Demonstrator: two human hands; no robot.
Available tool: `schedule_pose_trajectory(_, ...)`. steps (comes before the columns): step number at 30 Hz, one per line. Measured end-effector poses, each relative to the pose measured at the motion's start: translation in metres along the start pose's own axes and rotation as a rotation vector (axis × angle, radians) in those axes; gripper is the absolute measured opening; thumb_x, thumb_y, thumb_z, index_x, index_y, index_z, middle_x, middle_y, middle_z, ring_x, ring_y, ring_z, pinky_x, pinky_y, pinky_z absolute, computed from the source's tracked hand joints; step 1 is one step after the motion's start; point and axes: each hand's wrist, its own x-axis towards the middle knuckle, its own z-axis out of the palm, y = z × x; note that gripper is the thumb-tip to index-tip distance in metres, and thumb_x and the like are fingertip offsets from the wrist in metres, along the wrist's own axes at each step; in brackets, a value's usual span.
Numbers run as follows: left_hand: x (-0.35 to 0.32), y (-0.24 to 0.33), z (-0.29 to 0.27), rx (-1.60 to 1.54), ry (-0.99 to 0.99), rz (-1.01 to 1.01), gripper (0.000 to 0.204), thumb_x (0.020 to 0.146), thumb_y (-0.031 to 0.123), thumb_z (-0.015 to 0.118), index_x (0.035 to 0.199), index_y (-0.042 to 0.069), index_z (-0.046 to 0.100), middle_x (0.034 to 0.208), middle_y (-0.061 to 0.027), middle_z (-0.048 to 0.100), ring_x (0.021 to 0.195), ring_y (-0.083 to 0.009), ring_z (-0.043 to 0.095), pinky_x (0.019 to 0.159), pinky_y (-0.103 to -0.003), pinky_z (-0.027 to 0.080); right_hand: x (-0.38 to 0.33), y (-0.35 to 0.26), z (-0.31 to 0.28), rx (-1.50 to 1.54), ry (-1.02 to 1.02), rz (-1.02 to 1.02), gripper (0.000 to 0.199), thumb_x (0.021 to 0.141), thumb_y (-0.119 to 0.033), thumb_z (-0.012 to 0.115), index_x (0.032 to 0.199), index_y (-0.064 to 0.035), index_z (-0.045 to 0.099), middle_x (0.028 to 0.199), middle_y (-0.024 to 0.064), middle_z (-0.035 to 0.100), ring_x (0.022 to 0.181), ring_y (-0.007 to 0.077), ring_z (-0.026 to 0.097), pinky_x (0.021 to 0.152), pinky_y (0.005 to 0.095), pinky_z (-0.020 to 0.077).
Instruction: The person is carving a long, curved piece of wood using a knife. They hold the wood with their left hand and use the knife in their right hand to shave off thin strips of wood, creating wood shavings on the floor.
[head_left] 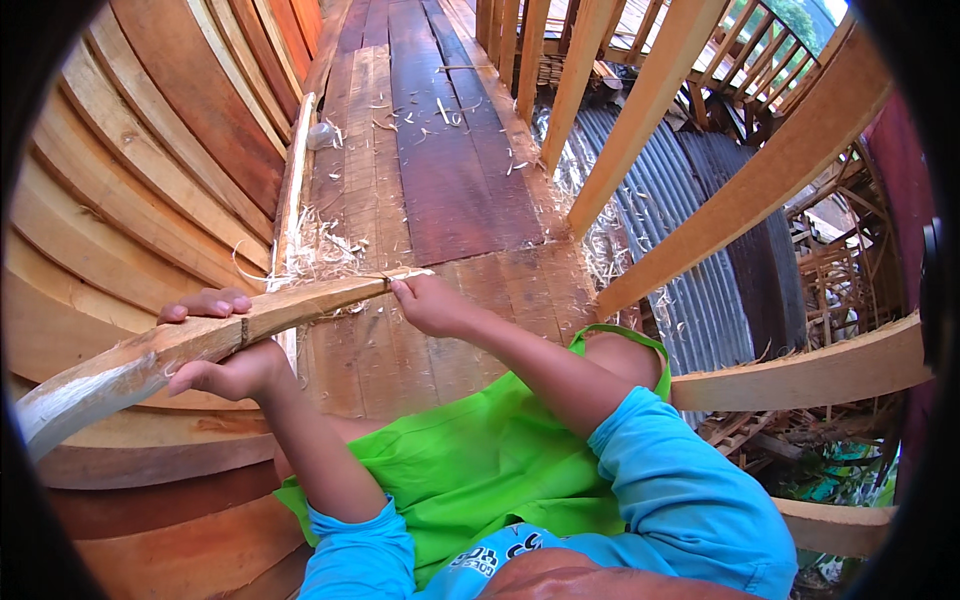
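Observation:
A long pale wooden pole (300, 306) slants across the left side, with a whitish, roughly trimmed thick end at the far left. It narrows toward the middle of the view, and two dark bands ring it. My left hand (245, 372) cradles it from below near one band, the fingertips showing over its far side and the thumb along the near side. At the thin tip, my right hand (432, 306) is closed on the pole beside the other band. The fingers' undersides are hidden there.
Curled wood shavings (325, 248) litter the plank floor (450, 180). A small clear container (321, 136) stands by the left plank wall (140, 130). Upright wooden posts (650, 110) form an open railing on the right, with a corrugated metal roof (660, 210) below.

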Motion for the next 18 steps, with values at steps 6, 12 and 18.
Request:
schedule_pose_trajectory(6,0.005,-0.003,-0.004,0.173,0.008,0.025,0.083,0.078,0.085,0.036,0.104,0.007,0.046,0.072,-0.0080,0.055,0.066,-0.0193,0.057,0.067,-0.037,0.052,0.005,0.004,0.000,-0.033,-0.046,0.017,0.052,0.101,-0.035,0.036,0.095,0.0079,0.065,0.094,0.0306,0.065,0.093,0.0449,0.062,0.085,0.0502,0.0473)
schedule_pose_trajectory(12,0.008,-0.012,-0.016,-0.025,-0.043,-0.206,0.086,0.073,0.091,0.030,0.093,0.010,0.049,0.074,-0.0077,0.054,0.076,-0.0237,0.058,0.084,-0.051,0.052,0.023,0.061,0.013,-0.023,0.034,0.197,0.053,0.100,-0.036,0.036,0.099,0.0094,0.064,0.099,0.0315,0.064,0.096,0.0459,0.061,0.087,0.0506,0.0472)
schedule_pose_trajectory(18,0.007,-0.013,0.010,0.144,0.011,-0.061,0.091,0.065,0.097,0.026,0.083,0.010,0.044,0.082,-0.0122,0.056,0.085,-0.0269,0.058,0.100,-0.063,0.043,0.002,-0.003,0.021,-0.022,0.038,0.039,0.047,0.101,-0.032,0.037,0.092,0.0063,0.062,0.090,0.0288,0.064,0.087,0.0440,0.062,0.079,0.0499,0.0462)
